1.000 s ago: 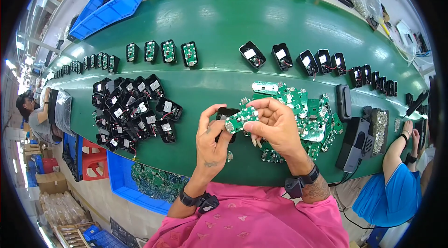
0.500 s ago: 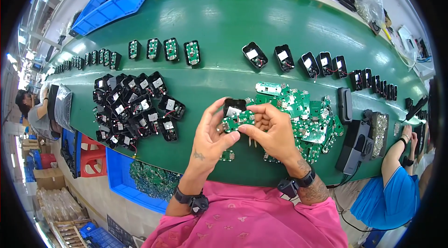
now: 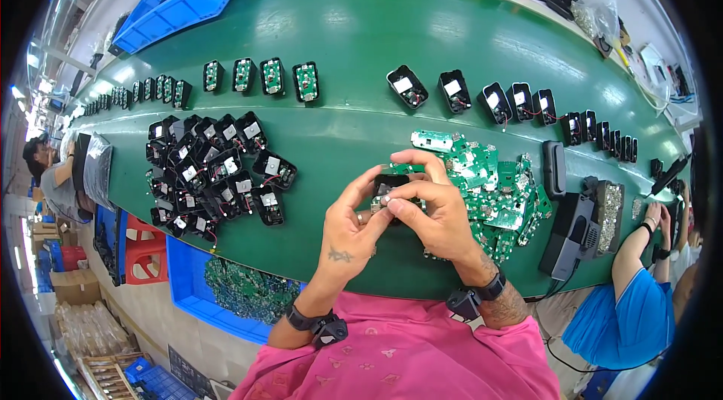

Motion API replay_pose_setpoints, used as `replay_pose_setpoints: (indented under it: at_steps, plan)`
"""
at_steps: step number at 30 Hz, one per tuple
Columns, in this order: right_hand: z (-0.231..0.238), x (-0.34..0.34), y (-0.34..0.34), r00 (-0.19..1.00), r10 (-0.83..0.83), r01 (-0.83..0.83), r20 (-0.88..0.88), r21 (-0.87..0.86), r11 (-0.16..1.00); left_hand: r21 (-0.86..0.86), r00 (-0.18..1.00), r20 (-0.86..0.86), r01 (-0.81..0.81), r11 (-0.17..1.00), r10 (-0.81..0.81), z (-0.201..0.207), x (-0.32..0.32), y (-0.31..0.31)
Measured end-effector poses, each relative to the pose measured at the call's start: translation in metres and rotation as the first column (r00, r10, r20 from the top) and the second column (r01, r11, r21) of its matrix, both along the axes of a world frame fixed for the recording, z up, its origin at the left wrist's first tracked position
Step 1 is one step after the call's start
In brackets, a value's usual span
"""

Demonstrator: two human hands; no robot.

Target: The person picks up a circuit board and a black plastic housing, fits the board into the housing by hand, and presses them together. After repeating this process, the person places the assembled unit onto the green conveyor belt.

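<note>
In front of my chest, my left hand (image 3: pixel 350 223) is closed around the side of a small black plastic case (image 3: pixel 382 183). My right hand (image 3: pixel 433 212) is closed at the case's other side, with a finger over a green circuit board (image 3: pixel 399 169) at the far edge. Its thumb and forefinger pinch together over the case, at a small whitish piece too small to name. Fingers hide most of the board and the case's inside. Just right of my hands lies a pile of green circuit boards (image 3: pixel 501 193).
Black cases with wires (image 3: pixel 218 166) are heaped on the left of the green table (image 3: pixel 354 31). Rows of cases stand farther back, the left ones with boards (image 3: pixel 306 82). At right are a grey-black device (image 3: pixel 576 238) and a seated person in blue (image 3: pixel 629 317). A blue crate (image 3: pixel 181 4) sits far left.
The circuit board has gone from the case's near side to its far edge. My right forefinger and thumb now pinch over the case, which has shifted slightly right and nearer.
</note>
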State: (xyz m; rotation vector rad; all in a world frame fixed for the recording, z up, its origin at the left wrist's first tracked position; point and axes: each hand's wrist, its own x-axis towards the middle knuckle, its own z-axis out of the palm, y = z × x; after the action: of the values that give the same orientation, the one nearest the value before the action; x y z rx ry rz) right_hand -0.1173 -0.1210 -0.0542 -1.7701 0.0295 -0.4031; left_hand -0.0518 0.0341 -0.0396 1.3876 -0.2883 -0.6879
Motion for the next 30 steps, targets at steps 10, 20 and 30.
replay_pose_setpoints:
  at_steps: [10,20,30]
  plan:
    - [0.004,0.0,0.013,0.965,-0.177,0.23,0.193,-0.305,0.924,0.078,0.879,0.452,-0.206,0.976,0.149,0.009,-0.006,0.0]
    - [0.012,0.0,0.006,0.985,-0.056,0.102,0.165,-0.284,0.953,0.09,0.869,0.486,-0.155,0.984,0.092,0.011,-0.005,0.006]
    - [0.011,0.0,0.006,0.975,-0.076,0.14,0.209,-0.31,0.94,0.095,0.868,0.488,-0.156,0.983,0.091,0.014,-0.007,0.007]
